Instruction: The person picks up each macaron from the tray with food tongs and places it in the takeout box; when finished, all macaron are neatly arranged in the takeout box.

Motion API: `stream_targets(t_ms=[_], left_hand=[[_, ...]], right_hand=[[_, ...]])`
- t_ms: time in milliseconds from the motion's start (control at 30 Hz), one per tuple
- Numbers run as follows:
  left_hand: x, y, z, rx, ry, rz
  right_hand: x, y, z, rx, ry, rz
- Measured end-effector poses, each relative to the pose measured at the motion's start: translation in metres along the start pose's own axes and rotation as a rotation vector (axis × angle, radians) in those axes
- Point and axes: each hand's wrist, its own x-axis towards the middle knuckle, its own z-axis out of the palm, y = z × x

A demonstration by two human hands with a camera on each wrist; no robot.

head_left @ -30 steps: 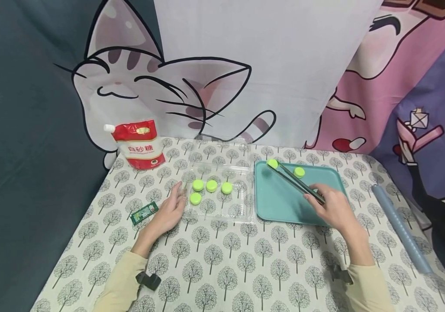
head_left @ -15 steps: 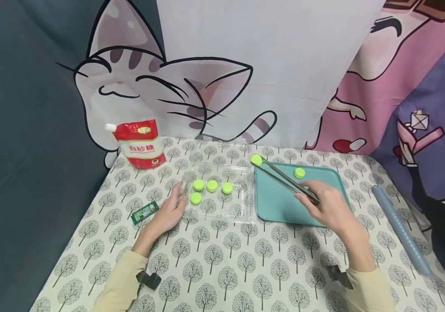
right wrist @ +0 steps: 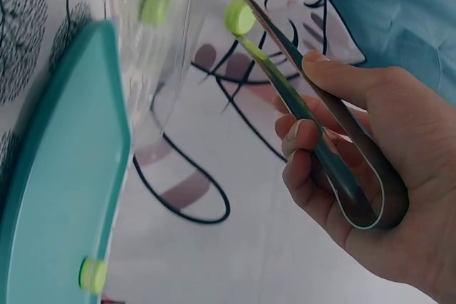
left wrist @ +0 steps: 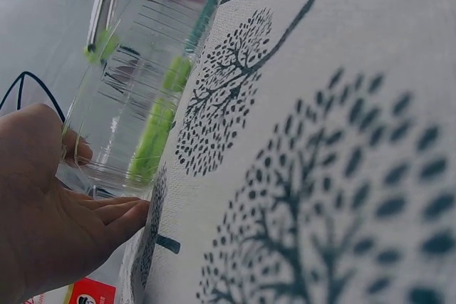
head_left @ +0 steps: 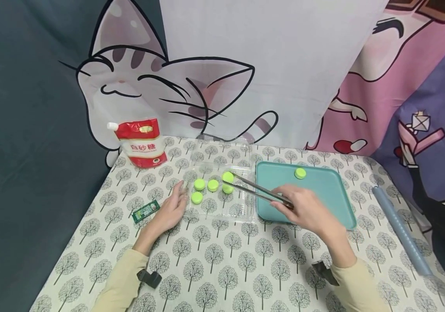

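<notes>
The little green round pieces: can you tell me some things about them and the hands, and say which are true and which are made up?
1. The right hand holds metal tongs that grip a green round piece. True.
2. Three green pieces lie on the flat teal tray. False: only one green piece lies there.
3. The left hand touches the edge of the clear plastic container. True.
4. The red and white pouch lies inside the clear container. False: it stands on the tablecloth behind and to the left of it.
</notes>
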Motion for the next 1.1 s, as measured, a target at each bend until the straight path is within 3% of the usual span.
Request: stream_targets(t_ms=[467,1100], left_hand=[[0.000,0.001,0.000,0.009,-0.003,-0.012],[0.000,0.000,0.000,0.008,0.001,-0.021]], right_hand=[[0.026,-0.021,0.024,0.017,-0.216,-0.019],[0.031,-0.021,0.032,0.045,-0.300,0.055]])
